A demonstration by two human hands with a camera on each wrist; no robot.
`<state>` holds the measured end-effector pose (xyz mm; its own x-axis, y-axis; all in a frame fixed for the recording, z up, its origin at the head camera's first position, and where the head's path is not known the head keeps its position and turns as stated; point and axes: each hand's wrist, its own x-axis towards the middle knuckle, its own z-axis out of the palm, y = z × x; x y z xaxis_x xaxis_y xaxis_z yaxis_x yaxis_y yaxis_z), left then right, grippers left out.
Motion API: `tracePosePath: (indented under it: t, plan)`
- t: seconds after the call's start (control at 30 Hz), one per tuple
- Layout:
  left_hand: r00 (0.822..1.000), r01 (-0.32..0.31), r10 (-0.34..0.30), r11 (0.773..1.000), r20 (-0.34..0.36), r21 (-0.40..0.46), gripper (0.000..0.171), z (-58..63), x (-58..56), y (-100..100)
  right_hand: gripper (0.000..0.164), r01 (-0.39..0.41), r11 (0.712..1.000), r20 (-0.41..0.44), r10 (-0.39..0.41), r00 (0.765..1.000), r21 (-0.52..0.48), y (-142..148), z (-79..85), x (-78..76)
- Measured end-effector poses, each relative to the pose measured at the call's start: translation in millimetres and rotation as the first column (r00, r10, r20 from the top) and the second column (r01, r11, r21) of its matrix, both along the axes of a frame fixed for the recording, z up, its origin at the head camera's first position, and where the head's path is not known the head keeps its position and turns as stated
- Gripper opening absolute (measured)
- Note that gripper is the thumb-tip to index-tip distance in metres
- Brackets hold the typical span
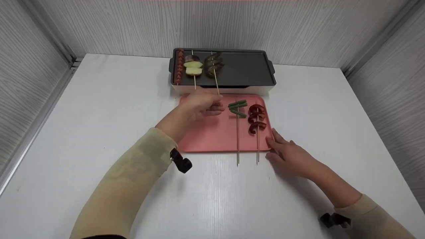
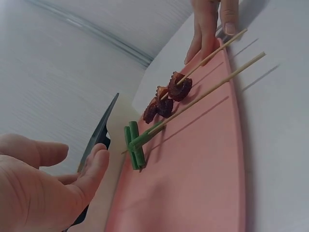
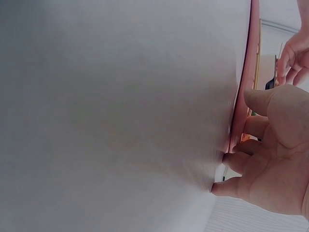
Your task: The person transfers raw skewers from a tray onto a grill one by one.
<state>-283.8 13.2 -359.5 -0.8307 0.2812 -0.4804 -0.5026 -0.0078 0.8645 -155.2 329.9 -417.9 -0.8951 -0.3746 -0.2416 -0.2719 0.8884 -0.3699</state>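
My left hand (image 1: 204, 103) hovers over the left part of a pink tray (image 1: 212, 139), by the stick end of a skewer of dark brown curled pieces (image 1: 214, 64). In the left wrist view its thumb and fingers stand apart with nothing seen between them. That skewer lies on a black grill plate (image 1: 245, 68), its stick over the front edge. My right hand (image 1: 292, 157) touches the tray's front right corner, fingers extended along the rim. On the tray lie skewers of green stalk pieces (image 1: 238, 108) and of reddish-brown tentacle-like pieces (image 1: 257, 119), sticks over the front edge.
Left on the grill plate lie a narrow red skewer (image 1: 179, 68) and a skewer of pale and dark chunks (image 1: 193, 68). The grill stands right behind the tray on a white table (image 1: 116, 109). Grey wood-grain walls (image 1: 132, 28) enclose the table's back and sides.
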Motion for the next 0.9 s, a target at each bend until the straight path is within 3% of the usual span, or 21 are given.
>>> tracePosePath:
  t: [0.13,0.2,0.23,0.3,0.4,0.53,0.6,0.67,0.8,0.9]
  plan:
    - [0.991,0.068,-0.082,0.990,-0.109,-0.127,0.053,2.7,23.8,-10,0.066,0.004,1.000,0.007,-0.004,1.000,0.007,1,0.5,-0.1]
    - [0.970,0.091,-0.138,0.970,-0.202,-0.226,0.055,2.0,37.7,-18,0.066,0.007,1.000,0.015,-0.008,1.000,0.013,0,0.7,-0.5]
    - [0.950,0.093,-0.171,0.953,-0.259,-0.288,0.056,1.1,44.6,-23,0.066,0.008,1.000,0.017,-0.008,1.000,0.014,0,0.7,-0.8]
    - [0.897,0.077,-0.240,0.912,-0.370,-0.404,0.059,-1.9,57.9,-33,0.066,0.009,1.000,0.020,-0.009,1.000,0.016,0,0.7,-1.2]
    - [0.803,-0.003,-0.317,0.844,-0.504,-0.536,0.063,-11.2,72.6,-50,0.066,0.007,1.000,0.023,-0.007,1.000,0.011,0,0.9,-1.2]
    - [0.684,-0.101,-0.399,0.777,-0.611,-0.621,0.070,-29.9,83.5,-71,0.066,0.004,1.000,0.020,-0.004,1.000,0.011,1,0.2,-1.5]
    - [0.632,-0.143,-0.467,0.714,-0.618,-0.685,0.076,-39.0,87.0,-80,0.067,0.005,1.000,0.021,-0.005,1.000,0.011,2,-0.6,-1.5]
    - [0.602,-0.171,-0.544,0.626,-0.584,-0.761,0.083,-47.3,88.8,-87,0.067,0.008,1.000,0.023,-0.008,1.000,0.012,2,-1.1,-1.5]
    - [0.596,-0.179,-0.668,0.430,-0.445,-0.885,0.100,-59.1,91.2,-95,0.067,0.006,1.000,0.018,-0.007,1.000,0.006,1,-0.8,-1.0]
    - [0.597,-0.169,-0.711,0.343,-0.372,-0.924,0.109,-66.1,93.3,-97,0.067,0.005,1.000,0.011,-0.005,1.000,0.003,1,-0.3,-0.1]
